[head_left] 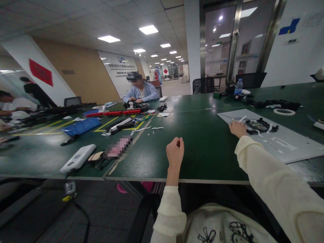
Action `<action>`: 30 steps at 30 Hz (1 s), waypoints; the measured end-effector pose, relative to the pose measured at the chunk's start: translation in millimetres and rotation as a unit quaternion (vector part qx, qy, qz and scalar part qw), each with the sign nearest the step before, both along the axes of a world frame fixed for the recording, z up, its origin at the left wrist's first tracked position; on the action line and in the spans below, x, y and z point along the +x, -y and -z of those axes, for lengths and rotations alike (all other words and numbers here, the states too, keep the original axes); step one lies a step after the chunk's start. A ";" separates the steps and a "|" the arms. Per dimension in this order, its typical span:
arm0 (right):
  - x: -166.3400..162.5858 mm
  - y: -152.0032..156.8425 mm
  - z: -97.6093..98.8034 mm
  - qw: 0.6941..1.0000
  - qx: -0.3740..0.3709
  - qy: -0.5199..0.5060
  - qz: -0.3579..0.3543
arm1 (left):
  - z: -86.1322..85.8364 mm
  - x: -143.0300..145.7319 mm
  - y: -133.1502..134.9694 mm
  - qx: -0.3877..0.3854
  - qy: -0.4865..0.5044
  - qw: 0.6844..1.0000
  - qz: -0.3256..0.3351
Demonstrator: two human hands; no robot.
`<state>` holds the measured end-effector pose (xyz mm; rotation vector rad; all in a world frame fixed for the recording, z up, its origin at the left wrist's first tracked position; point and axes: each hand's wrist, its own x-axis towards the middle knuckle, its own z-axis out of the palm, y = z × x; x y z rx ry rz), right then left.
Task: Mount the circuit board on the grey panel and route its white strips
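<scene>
The left hand (174, 152) is held raised just above the green bench (202, 148), its fingers curled together into a loose fist; something small and dark-red shows at the fingertips, but what it is cannot be told. The right hand (237, 129) is laid at the near-left edge of a grey panel (288, 148), fingers bent and resting on it, seemingly to steady the panel; whether anything is pinched in that grip cannot be told. A black part (258, 125) with white strips (242, 118) beside it lies on the panel just beyond the right hand, within easy reach. A tape roll (284, 111) and a water bottle (238, 87) are set farther back, out of the working area. To the left, a white power bank (78, 158) and a blue tray (82, 126) are kept well apart from the hands. Across the bench a co-worker (140, 91) in a blue top is seated over separate parts.
</scene>
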<state>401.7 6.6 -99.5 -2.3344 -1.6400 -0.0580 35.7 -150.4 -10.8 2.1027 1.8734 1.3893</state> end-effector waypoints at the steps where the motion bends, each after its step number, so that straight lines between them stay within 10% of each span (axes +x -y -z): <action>1: 4.0 0.6 0.3 1.000 0.001 -0.001 0.005 | -0.3 0.1 0.4 -0.001 0.001 1.000 0.002; 30: 11.2 19.7 -5.1 0.999 0.018 0.039 -0.026 | -0.5 1.1 -3.9 -0.039 -0.036 0.999 0.009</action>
